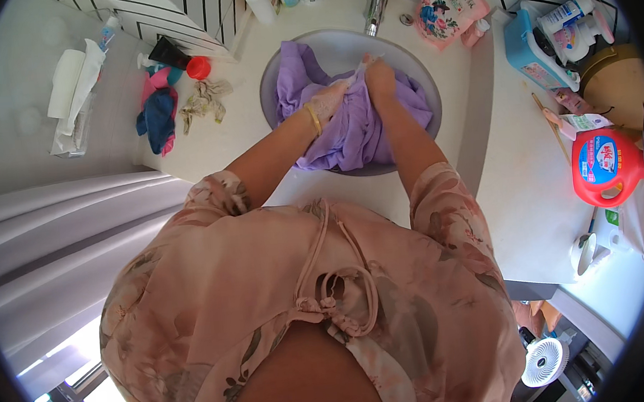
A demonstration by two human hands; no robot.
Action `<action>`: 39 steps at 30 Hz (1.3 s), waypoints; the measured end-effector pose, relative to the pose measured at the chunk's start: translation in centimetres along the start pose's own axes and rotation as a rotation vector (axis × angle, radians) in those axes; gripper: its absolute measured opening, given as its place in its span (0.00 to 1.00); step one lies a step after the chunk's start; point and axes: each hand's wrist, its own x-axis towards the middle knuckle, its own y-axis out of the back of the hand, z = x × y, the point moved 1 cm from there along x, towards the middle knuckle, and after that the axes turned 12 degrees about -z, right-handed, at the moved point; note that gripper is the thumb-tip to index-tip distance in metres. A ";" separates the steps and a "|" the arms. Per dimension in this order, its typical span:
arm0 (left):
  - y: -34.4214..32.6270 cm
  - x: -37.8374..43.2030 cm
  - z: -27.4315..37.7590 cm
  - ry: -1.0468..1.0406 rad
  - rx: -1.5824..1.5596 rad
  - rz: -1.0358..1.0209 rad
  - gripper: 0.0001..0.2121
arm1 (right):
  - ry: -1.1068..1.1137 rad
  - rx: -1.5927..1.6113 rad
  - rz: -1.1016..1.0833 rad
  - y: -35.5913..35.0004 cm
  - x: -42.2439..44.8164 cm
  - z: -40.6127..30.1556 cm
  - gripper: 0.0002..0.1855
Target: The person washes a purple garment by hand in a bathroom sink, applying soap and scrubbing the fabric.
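A purple cloth or garment [354,136] lies bunched in the round sink basin [338,44], filling most of it. My left hand [328,101], with a yellow bracelet at the wrist, is closed on a fold of it near the middle. Just to the right, my right hand [379,80] grips another bunched part, its fingertips turned away from me. White suds cling to both hands and to the fabric between them. The chrome faucet [377,1] stands behind the basin, its spout over the rim. The cloth's lower layers and the basin floor are hidden.
Left of the sink lie a beige patterned cloth [205,103], blue and pink cloths [158,120] and a red-capped container [198,68]. A pink pouch [448,7] stands behind right. On the raised right ledge are a blue basket [537,51] and a red detergent jug [608,167].
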 end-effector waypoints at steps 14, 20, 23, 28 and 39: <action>1.3 -8.9 2.6 -0.306 1.353 0.366 0.42 | -0.134 -0.040 0.168 7.9 -9.0 3.8 0.24; -2.6 -10.1 -1.5 -0.214 1.631 0.403 0.48 | -0.197 -0.292 -0.136 2.4 -13.9 1.9 0.18; -1.1 -9.2 -1.3 -0.320 1.666 0.387 0.47 | -0.026 -0.110 -0.084 3.5 -13.0 2.8 0.13; -1.5 -9.2 1.1 -0.452 1.584 0.326 0.46 | 0.119 0.843 -0.017 11.6 -12.9 1.8 0.06; 2.4 -6.1 4.2 -0.364 0.864 -0.197 0.22 | 0.211 1.667 -0.054 19.7 -12.3 -1.0 0.08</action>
